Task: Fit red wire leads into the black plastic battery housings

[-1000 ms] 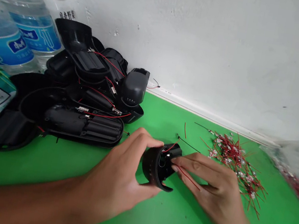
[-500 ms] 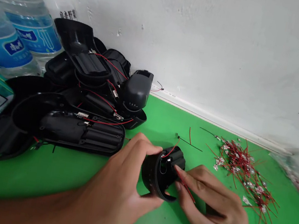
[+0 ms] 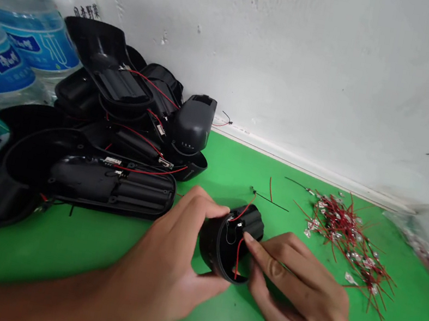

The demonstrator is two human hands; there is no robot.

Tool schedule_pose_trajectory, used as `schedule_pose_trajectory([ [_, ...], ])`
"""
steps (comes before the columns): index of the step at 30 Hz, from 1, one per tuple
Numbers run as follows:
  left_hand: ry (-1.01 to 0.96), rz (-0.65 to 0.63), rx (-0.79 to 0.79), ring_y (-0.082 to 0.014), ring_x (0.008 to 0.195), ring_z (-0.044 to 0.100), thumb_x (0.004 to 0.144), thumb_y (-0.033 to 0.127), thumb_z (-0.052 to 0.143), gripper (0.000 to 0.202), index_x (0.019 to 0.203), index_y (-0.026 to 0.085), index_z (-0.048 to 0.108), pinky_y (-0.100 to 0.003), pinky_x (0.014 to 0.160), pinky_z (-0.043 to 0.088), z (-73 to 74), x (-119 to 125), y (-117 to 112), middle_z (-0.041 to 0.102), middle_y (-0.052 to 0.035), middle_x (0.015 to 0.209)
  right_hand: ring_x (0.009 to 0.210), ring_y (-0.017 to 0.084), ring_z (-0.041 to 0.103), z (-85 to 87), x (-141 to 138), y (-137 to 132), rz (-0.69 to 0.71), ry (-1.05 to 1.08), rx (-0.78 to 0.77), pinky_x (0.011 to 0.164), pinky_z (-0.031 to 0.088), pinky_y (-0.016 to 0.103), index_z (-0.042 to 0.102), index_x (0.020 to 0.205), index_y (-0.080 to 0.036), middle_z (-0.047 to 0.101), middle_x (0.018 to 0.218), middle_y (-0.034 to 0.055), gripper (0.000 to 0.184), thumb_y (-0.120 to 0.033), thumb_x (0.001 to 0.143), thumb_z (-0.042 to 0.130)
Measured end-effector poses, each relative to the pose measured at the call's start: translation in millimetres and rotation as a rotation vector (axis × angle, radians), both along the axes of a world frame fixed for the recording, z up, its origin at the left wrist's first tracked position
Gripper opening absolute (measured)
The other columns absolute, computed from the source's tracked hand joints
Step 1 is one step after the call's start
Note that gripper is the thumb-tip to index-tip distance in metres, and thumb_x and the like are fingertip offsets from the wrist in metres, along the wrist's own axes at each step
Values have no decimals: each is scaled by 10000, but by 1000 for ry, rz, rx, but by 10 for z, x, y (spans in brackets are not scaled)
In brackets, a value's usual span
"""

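In my left hand [image 3: 181, 254] is a black plastic housing [image 3: 216, 244], its rim held between thumb and fingers with the open side facing up. My right hand [image 3: 292, 285] is closed at the housing's right side, the index fingertip inside the opening at the upper end of a short red wire [image 3: 238, 259]. The wire's other end hangs down toward the rim; whatever small part sits under the fingertip is hidden. Another red lead [image 3: 246, 209] comes out of the housing's top edge and ends in a small connector on the table.
Several similar black housings [image 3: 126, 95] are piled at left, with one long shell [image 3: 87, 177] in front. Water bottles [image 3: 33, 34] stand behind. At right lies a heap of red-wired small parts [image 3: 345, 233], near a clear plastic bag [image 3: 425, 236] by the wall.
My right fingers have moved slightly left and into the housing. The red wire, which stuck out to the lower right, now hangs inside the opening. My left hand keeps its hold.
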State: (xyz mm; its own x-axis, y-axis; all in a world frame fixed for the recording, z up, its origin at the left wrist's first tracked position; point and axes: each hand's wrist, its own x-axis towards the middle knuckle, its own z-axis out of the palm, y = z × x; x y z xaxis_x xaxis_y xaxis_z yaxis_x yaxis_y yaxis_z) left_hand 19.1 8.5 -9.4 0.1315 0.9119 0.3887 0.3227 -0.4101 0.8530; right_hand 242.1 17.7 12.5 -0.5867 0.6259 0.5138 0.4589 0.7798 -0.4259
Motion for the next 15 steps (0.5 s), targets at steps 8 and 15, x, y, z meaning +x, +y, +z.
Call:
schedule_pose_trajectory([
  [8, 4, 4, -22, -138, 1077, 667, 744, 71, 874, 636, 1233, 303, 540, -250, 867, 592, 8, -43, 25, 613, 36, 1157, 736, 181, 574, -21, -1, 50, 11, -38, 56, 670, 553, 357, 559, 1589, -174, 654, 851, 54, 655, 28, 966, 585],
  [15, -76, -34, -14, -132, 1105, 675, 794, 74, 849, 618, 1276, 321, 551, -216, 905, 612, -43, -19, 50, 581, -1, 1200, 801, 111, 638, 228, 124, 167, -109, 121, 83, 688, 538, 259, 724, 1338, -184, 705, 940, 38, 452, 32, 966, 585],
])
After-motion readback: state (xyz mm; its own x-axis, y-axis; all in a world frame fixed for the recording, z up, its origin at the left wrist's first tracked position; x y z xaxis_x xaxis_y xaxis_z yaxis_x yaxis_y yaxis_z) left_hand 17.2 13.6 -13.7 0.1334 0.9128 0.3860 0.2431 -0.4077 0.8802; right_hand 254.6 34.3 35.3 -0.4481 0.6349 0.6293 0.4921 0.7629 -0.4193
